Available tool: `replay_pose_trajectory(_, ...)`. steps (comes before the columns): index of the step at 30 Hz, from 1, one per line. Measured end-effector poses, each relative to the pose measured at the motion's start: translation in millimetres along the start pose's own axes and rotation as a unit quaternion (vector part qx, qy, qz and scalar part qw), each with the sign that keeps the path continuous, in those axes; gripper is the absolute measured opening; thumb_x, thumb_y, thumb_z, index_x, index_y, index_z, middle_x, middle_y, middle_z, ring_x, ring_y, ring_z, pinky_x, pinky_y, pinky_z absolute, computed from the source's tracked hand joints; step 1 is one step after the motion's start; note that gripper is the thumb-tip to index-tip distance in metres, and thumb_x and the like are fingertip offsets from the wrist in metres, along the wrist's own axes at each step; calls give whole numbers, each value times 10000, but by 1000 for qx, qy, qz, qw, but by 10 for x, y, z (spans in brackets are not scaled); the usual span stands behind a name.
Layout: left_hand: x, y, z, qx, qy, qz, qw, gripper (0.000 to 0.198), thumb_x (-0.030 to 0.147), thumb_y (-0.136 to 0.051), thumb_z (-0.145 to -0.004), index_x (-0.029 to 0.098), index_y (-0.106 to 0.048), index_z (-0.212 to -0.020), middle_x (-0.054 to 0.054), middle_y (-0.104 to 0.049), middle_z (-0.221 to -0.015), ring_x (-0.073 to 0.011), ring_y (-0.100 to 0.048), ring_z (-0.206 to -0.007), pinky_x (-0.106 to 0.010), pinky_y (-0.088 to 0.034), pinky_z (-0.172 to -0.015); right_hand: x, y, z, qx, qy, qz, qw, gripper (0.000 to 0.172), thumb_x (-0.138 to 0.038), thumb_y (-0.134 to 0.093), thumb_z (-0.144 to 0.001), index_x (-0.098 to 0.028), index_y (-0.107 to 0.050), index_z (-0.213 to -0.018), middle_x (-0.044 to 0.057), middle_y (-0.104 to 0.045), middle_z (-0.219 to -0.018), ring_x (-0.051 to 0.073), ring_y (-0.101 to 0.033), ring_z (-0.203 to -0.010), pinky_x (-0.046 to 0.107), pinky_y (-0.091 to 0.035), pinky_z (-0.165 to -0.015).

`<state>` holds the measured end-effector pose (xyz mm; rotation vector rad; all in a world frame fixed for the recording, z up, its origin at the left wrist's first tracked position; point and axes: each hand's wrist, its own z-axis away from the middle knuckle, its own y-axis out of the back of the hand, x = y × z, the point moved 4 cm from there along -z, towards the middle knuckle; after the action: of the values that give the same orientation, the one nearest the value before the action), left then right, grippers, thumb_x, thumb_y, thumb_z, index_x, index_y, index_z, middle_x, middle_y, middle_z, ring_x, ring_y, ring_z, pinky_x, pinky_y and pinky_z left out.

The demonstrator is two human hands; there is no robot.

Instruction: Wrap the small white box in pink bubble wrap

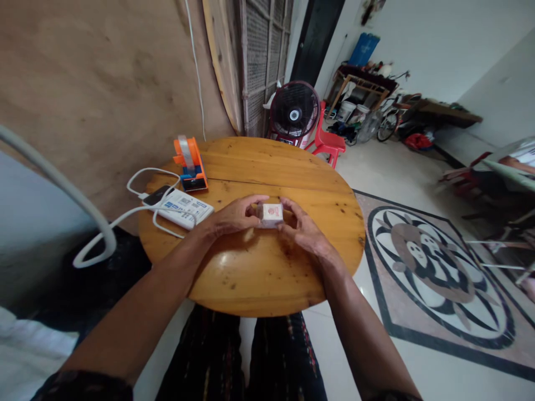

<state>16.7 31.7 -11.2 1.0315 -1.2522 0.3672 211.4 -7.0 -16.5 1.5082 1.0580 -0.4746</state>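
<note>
A small white box (272,213) with a red print on its top sits at the middle of the round wooden table (259,284). Its sides look glossy, like clear wrapping. From the left, my left hand (236,215) holds the box's side between curved fingers and thumb. My right hand (306,229) grips the opposite side in the same way, fingers at the far corner and thumb at the near one. Some fingertips are hidden behind the box.
An orange and blue tape dispenser (193,164) stands at the table's far left. Near my left forearm lies a white printed box (184,207) with a dark device (159,196) and a looping white cable. Beyond the table are a fan (295,111) and a red chair (328,142).
</note>
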Motion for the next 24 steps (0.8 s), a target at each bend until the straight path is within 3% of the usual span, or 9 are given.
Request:
replay_pose_trajectory(3, 46, -1, 9, 0, -24, 24, 999, 699, 288, -658, -716, 128, -472, -1370, -60, -660, -933, -163, -601, -764, -268, -458, -679, -43, -37, -9, 0, 4, -3, 1000, 719, -290, -699, -766, -252, -423, -1429, 85, -485, -1461, 248, -444, -1363, 461, -340, -1149)
replay_pose_trajectory(6, 100, -14, 16, -5, -56, 25, 998, 615, 327, -675, -732, 161, -541, -1308, -63, -661, -1014, -154, -599, -788, -259, -459, -689, -86, -38, -25, 12, 16, 17, 1000, 626, -262, -670, -786, -222, -482, -1382, 99, -539, -1414, 247, -487, -1326, 456, -347, -1139)
replay_pose_trajectory(9, 128, -15, 26, -6, -58, 2, 998, 524, 333, -668, -749, 183, -603, -1247, -31, -658, -947, -133, -570, -744, -237, -438, -660, -129, -8, -38, 17, 23, 34, 999, 499, -235, -644, -801, -208, -563, -1292, 92, -634, -1300, 244, -574, -1228, 442, -405, -1085)
replay_pose_trajectory(13, 131, 4, 33, 3, -45, -6, 999, 517, 344, -673, -736, 173, -628, -1222, 0, -625, -825, -114, -523, -667, -219, -403, -598, -161, 27, -51, 9, 31, 56, 998, 451, -243, -652, -792, -197, -595, -1237, 83, -685, -1203, 250, -631, -1125, 428, -459, -1009)
replay_pose_trajectory(17, 127, 1, 30, -2, -33, -17, 999, 518, 352, -669, -740, 177, -625, -1225, 21, -591, -750, -107, -501, -623, -213, -380, -566, -146, 20, -58, -2, 38, 63, 997, 451, -257, -644, -800, -186, -585, -1241, 89, -690, -1181, 256, -638, -1099, 430, -469, -986)
replay_pose_trajectory(20, 122, -8, 23, 0, -36, -14, 999, 521, 344, -666, -745, 182, -604, -1237, 6, -621, -818, -114, -535, -662, -216, -406, -595, -146, -4, -50, 6, 44, 62, 997, 464, -250, -634, -800, -215, -569, -1259, 80, -674, -1213, 252, -626, -1118, 437, -465, -992)
replay_pose_trajectory(24, 86, -7, 14, 9, -36, -10, 999, 643, 306, -674, -724, 159, -509, -1329, -32, -650, -914, -136, -578, -727, -238, -441, -645, -201, -55, -27, 4, 63, 94, 994, 628, -237, -634, -766, -201, -473, -1372, 125, -574, -1351, 287, -542, -1240, 494, -418, -1048)
